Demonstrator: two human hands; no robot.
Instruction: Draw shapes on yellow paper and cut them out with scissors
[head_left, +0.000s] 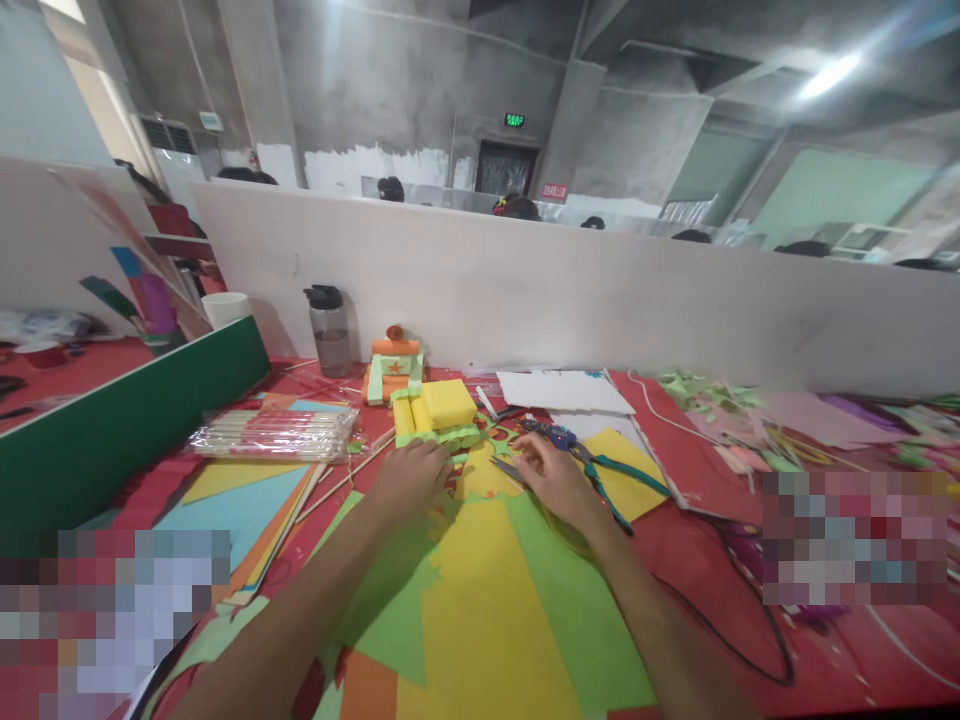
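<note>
My left hand (pixel 411 478) lies palm down with its fingers stretched out, at the near edge of a yellow and green paper model (pixel 442 407). To its right, my right hand (pixel 556 482) has its fingers curled over a pair of scissors (pixel 507 468). The blades point left from under the fingers, and the handles are mostly hidden. Between the hands is a cut piece of yellow paper (pixel 480 472). Large yellow (pixel 487 610) and green sheets (pixel 577 600) spread beneath my forearms. Pliers with teal handles (pixel 626 474) rest just right of my right hand.
Wrapped wooden sticks (pixel 274 433) lie on coloured sheets at left, beside a green divider (pixel 135 420). A water bottle (pixel 328 332) and an orange paper model (pixel 395 368) stand at the back. White boards (pixel 566 392), paper scraps (pixel 709 393) and a dark cable (pixel 739 645) lie rightward.
</note>
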